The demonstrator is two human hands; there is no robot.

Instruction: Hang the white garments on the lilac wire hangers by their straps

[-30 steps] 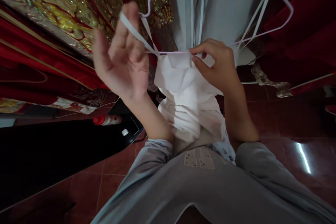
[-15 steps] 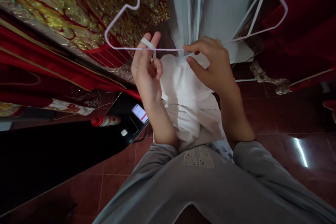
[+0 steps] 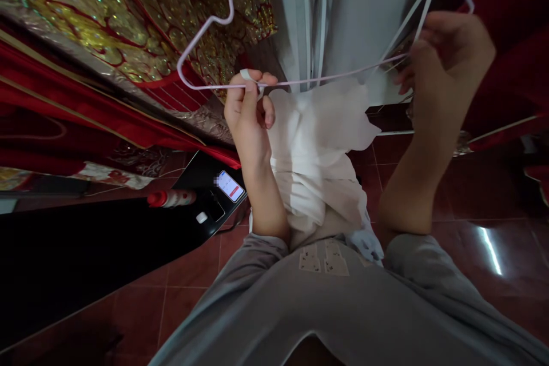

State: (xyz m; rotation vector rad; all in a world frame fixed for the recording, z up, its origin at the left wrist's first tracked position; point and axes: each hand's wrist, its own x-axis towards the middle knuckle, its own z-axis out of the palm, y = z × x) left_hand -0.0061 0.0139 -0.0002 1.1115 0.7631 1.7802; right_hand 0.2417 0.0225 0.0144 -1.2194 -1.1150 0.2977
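Observation:
A pale pink clothes hanger (image 3: 330,77) spans the view ahead of me, its hook out of the frame. My left hand (image 3: 251,108) is closed in a pinch on its bottom bar toward the left, with a white strap (image 3: 246,74) looped over the fingertips. At the hanger's right end, my right hand (image 3: 450,57) is closed on another white strap (image 3: 424,14), which runs down from the notch there; the fingers partly hide that grip and the bar's corner. Below and between both hands hangs a white garment (image 3: 309,143), with loose folds toward my lap.
Gold sequined fabric (image 3: 180,17) and red cloth (image 3: 120,120) hang on the left, dark red cloth (image 3: 510,68) on the right. A black table (image 3: 107,240) at left carries a lit phone (image 3: 230,185), a red-capped bottle (image 3: 171,198) and a small white case (image 3: 202,217).
My right hand has moved right along the hanger from the middle of the bar to the strap at its right end. My left fingers have closed down onto the bar.

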